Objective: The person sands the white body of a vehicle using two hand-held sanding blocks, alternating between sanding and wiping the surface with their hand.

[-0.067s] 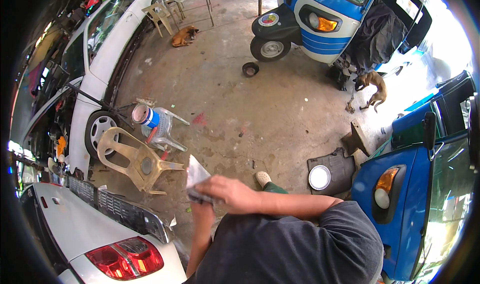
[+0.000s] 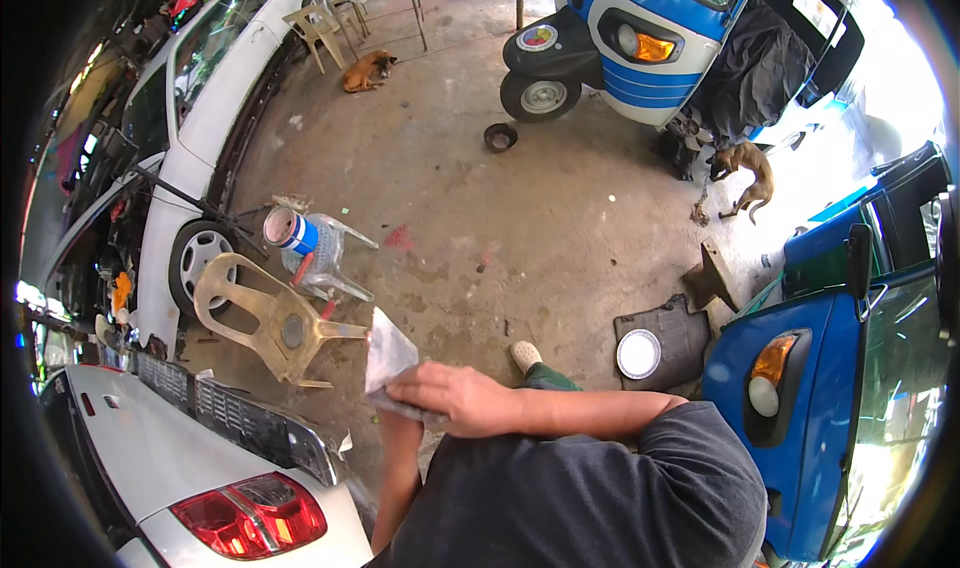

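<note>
In front of my chest is a pale, pointed flat piece [image 2: 388,351] with a greyish lower edge; its exact kind does not show. My left hand [image 2: 400,428] is beneath it, at the top of my upright forearm, and appears to bear it from below; its fingers are mostly covered. Across the lower part of the piece lies my right hand [image 2: 445,398], with the fingers bent and pressed together. Whatever is under those fingers, if anything, I cannot make out. The right forearm reaches in from the right, level with my dark shirt.
A tan plastic chair [image 2: 255,313] and a small stool [image 2: 325,263] bearing a blue-banded bucket [image 2: 290,230] stand left. White cars [image 2: 200,178] line that side. Blue three-wheelers [image 2: 640,68] stand right, near a white basin [image 2: 638,354] on a dark mat. Two dogs [image 2: 368,72] are farther off.
The pale piece has shifted slightly left and shows more of its face. My right hand has moved a little on it and looks less blurred.
</note>
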The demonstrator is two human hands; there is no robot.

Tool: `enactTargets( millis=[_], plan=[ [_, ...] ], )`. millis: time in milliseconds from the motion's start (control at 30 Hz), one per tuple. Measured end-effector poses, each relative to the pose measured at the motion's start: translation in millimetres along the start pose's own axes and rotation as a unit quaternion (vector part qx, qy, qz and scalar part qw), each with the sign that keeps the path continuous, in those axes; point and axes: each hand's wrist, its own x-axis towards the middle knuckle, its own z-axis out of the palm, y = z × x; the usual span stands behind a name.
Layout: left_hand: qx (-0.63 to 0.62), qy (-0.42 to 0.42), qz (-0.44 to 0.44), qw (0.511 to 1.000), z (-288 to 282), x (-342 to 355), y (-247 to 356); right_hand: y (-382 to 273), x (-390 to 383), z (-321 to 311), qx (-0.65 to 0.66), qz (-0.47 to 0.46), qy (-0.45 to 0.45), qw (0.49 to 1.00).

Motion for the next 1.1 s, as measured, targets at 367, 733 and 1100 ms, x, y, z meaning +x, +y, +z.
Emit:
enactTargets(
  millis=[367, 733, 1100],
  plan=[
    [0.078, -0.09, -0.013, 0.993, -3, 9, 5, 11, -6, 1, -0.025, 0.047, -0.005, 0.999],
    [-0.108, -0.03, 0.069, 0.991, 26, 2, 19, 29, 1, -10, -0.05, 0.105, 0.052, 0.992],
    [0.008, 0.041, 0.136, 0.99, 40, -1, 28, 41, 2, -7, -0.041, 0.142, 0.058, 0.987]
  ],
)
